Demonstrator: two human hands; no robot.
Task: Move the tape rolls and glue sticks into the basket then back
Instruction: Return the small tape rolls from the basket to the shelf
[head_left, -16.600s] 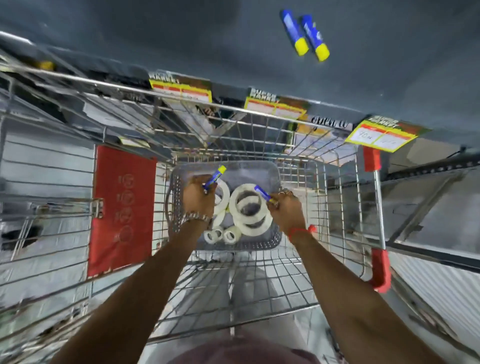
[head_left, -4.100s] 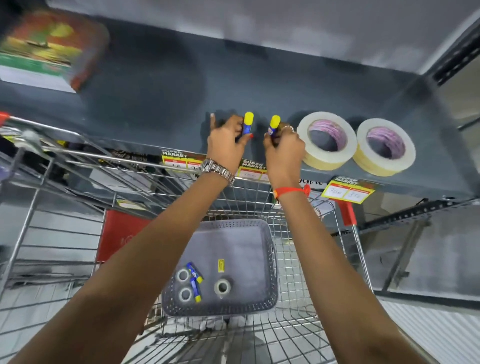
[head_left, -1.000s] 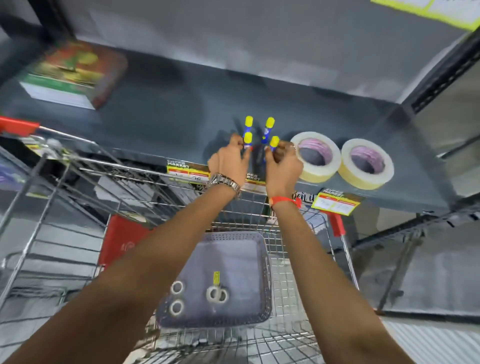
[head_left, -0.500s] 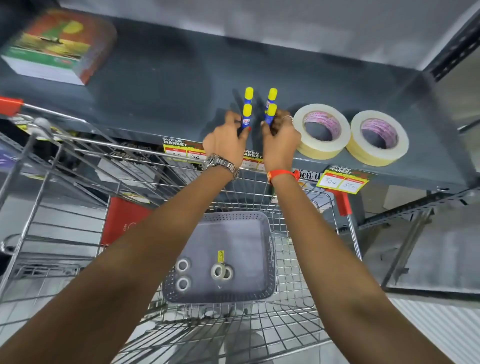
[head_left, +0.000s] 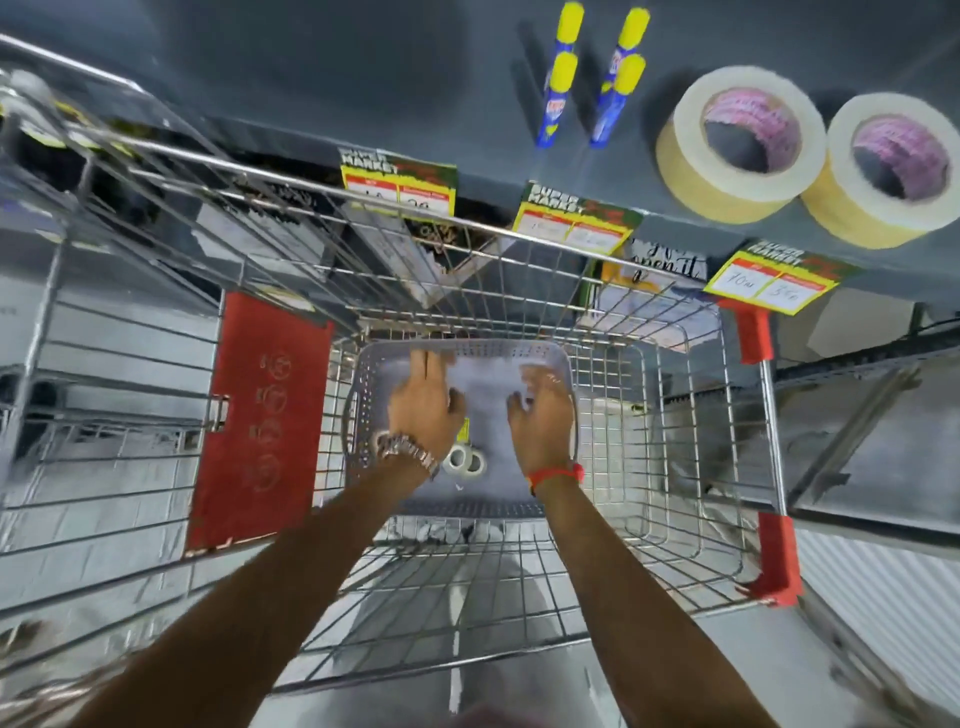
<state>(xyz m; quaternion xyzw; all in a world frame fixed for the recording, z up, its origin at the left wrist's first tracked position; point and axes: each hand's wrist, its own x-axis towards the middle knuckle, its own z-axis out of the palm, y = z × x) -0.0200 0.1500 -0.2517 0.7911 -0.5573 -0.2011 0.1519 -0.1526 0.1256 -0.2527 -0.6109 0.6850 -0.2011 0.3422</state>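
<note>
Several blue glue sticks with yellow caps (head_left: 556, 93) lie on the dark shelf (head_left: 311, 78), in two lines. To their right, two big cream tape rolls (head_left: 740, 140) sit side by side on the same shelf. The grey basket (head_left: 358, 415) rests inside the wire trolley. Both my hands are down inside it. My left hand (head_left: 423, 408) and my right hand (head_left: 543, 415) have fingers spread and hold nothing. Two small white tape rolls (head_left: 466, 461) lie between my wrists. My left hand hides other small rolls.
The wire trolley (head_left: 649, 374) has a red flap (head_left: 260, 421) on its left and red corner guards on its right. Yellow price tags (head_left: 571, 218) hang along the shelf edge above the trolley's rim.
Both hands let go of the glue sticks on the shelf and dropped down into the basket. My head has tilted down, so the shelf now sits at the top of view.
</note>
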